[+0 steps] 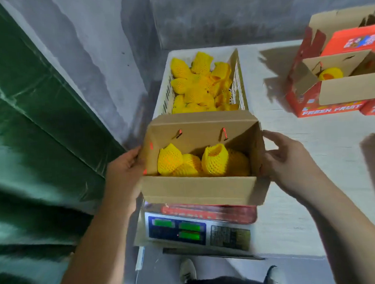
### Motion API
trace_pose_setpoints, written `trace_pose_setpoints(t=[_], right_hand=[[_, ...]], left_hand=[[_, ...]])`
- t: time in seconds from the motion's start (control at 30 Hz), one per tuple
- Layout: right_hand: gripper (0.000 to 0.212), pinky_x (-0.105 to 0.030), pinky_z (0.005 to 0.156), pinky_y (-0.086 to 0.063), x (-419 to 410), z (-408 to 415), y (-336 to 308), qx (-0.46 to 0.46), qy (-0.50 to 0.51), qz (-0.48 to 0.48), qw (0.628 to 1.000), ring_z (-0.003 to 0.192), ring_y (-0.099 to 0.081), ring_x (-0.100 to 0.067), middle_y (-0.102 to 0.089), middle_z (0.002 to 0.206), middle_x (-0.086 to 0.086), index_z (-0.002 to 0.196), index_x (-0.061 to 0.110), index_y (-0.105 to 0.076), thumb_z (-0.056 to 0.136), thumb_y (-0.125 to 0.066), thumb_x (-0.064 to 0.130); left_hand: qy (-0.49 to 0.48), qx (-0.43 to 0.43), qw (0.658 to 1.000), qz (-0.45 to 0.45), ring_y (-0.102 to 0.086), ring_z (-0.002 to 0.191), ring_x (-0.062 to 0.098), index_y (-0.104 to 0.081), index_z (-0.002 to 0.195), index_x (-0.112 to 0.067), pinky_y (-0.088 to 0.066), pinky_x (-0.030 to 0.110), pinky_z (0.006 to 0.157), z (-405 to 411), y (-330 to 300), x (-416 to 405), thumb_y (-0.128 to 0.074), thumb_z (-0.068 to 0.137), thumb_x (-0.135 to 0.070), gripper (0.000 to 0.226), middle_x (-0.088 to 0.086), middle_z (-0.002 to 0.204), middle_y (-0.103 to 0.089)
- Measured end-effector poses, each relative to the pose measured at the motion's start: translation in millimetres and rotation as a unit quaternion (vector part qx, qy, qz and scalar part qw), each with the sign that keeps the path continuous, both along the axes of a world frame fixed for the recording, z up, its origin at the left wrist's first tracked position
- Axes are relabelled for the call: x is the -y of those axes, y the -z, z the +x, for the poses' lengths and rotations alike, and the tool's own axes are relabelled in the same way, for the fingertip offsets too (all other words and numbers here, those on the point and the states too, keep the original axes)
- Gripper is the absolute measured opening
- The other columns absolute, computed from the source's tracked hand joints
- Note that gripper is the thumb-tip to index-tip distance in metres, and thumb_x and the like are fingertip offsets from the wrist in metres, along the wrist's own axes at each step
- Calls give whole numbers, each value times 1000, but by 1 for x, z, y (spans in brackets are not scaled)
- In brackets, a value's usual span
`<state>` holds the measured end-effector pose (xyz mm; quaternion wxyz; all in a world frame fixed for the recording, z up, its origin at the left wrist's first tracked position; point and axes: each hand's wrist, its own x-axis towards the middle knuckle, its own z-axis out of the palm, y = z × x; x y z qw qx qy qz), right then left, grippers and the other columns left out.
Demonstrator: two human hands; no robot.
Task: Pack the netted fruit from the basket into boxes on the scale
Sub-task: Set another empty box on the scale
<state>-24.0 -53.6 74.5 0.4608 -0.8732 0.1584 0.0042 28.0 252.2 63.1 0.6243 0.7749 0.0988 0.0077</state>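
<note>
An open cardboard box with a red outside sits over the scale and holds several yellow netted fruit. My left hand grips the box's left wall, thumb at the flap. The box's right wall is held by my right hand, its fingers curled at the edge. Just behind the box stands a white slotted basket, about half full of more netted fruit.
At the right of the white table stand red "FRESH FRUIT" boxes; one is open with a netted fruit inside. A green sheet hangs at the left. My shoes show below the table edge.
</note>
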Motion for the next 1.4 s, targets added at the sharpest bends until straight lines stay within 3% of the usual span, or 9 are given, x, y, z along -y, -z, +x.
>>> trace_pose_setpoints(t=[0.17, 0.27, 0.4, 0.5, 0.57, 0.7, 0.9, 1.07, 1.4], right_hand=[[60, -48, 113, -42, -47, -11, 0, -49, -23, -98, 994, 135, -50, -32, -50, 152, -9, 152, 29, -40, 98, -66, 31], [69, -46, 124, -19, -77, -37, 3, -40, 5, -175, 984, 154, -17, -34, -21, 166, -11, 159, 27, -34, 98, -62, 41], [68, -41, 127, -2, -118, -71, 8, -3, -56, -206, 977, 159, 11, -22, 0, 174, -2, 159, 38, -29, 98, -59, 46], [61, -44, 126, -16, -139, -90, 9, 22, -109, -171, 979, 160, 4, -16, -2, 174, 6, 155, 40, -34, 99, -59, 43], [55, -36, 121, -29, -148, -103, 9, 33, -132, -133, 982, 155, -19, -13, -21, 169, 8, 152, 37, -41, 100, -61, 39], [53, -29, 98, -51, -154, -132, 16, -34, -155, -63, 985, 110, -64, -4, -65, 128, 16, 152, 36, -43, 102, -57, 41], [58, -33, 96, -51, -166, -168, 28, -113, -199, -38, 973, 101, -67, -8, -67, 122, 17, 157, 36, -38, 102, -54, 45], [55, -30, 91, -52, -177, -179, 27, -110, -204, -12, 973, 97, -67, -2, -66, 119, 22, 153, 40, -40, 101, -55, 49], [28, -41, 96, -57, -185, -184, 38, -79, -132, 93, 984, 91, -72, -7, -76, 102, 10, 127, 36, -63, 100, -60, 30]], left_hand=[[30, -13, 999, 2, -74, 86, 13, -81, 95, -38, -60, 37, 84, 10, 7, -25, -57, 102, -7, 40, -6, 90, -79], [-12, 38, 997, 65, -63, 88, -22, -73, 124, -30, -54, 18, 85, 2, 8, -35, -62, 102, -21, 27, -29, 94, -68], [0, 95, 991, 96, -63, 90, -19, -69, 112, -41, -44, 0, 64, -31, 11, -45, -63, 100, -24, 21, -30, 97, -70], [44, 82, 993, 77, -67, 95, -8, -68, 105, -46, -47, 3, 70, -63, 17, -46, -62, 101, -22, 25, -30, 102, -69], [80, 51, 995, 44, -68, 97, 0, -70, 109, -40, -51, 13, 81, -86, 26, -49, -64, 101, -16, 26, -19, 102, -74], [153, -55, 985, 48, -68, 96, 1, -73, 112, -37, -55, 35, 88, -129, 42, -55, -65, 102, -18, 24, -13, 102, -75], [165, -94, 981, 49, -65, 85, -11, -70, 115, -43, -47, 8, 68, -179, 51, -73, -62, 104, -25, 23, -30, 98, -69], [143, -113, 983, 19, -62, 68, -5, -72, 115, -39, -48, 11, 64, -196, 52, -89, -61, 104, -21, 24, -16, 89, -72], [155, -128, 979, 18, -69, 80, -3, -73, 117, -38, -48, 8, 67, -206, 54, -94, -58, 105, -19, 26, -14, 102, -76]])
